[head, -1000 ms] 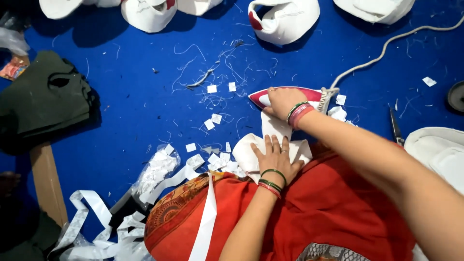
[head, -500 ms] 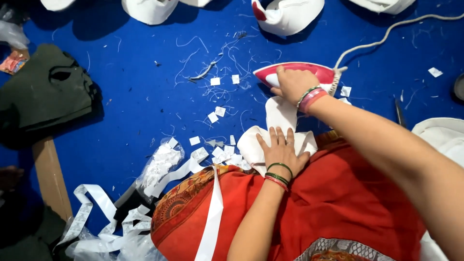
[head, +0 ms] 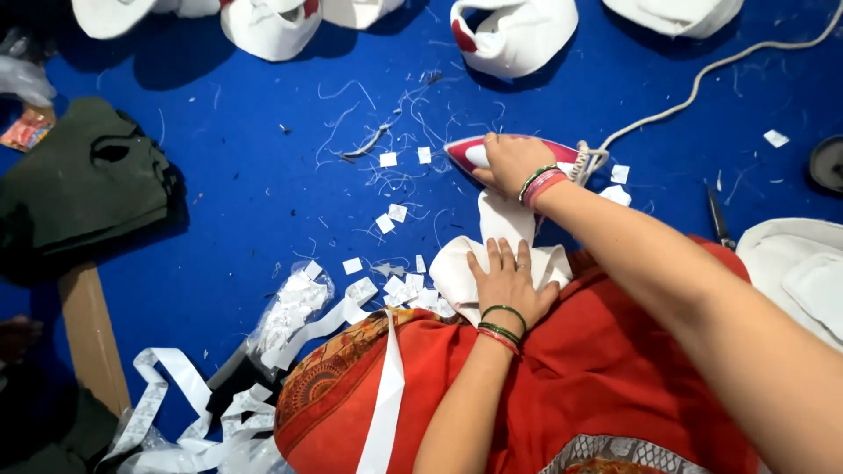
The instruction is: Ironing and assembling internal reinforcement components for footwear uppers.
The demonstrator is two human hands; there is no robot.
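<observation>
My right hand (head: 509,162) grips the red-and-white iron (head: 479,154) mid-tabletop (head: 246,202); my left hand (head: 507,281) lies open, flat on the white fabric piece (head: 496,224) toward the near edge.

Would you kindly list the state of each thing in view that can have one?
right hand: closed on the iron's handle
iron: flat on the white cloth, cord attached
left hand: open, pressed flat on the cloth
white cloth: folded, held down
white tape: loose, draped over the red garment
</observation>
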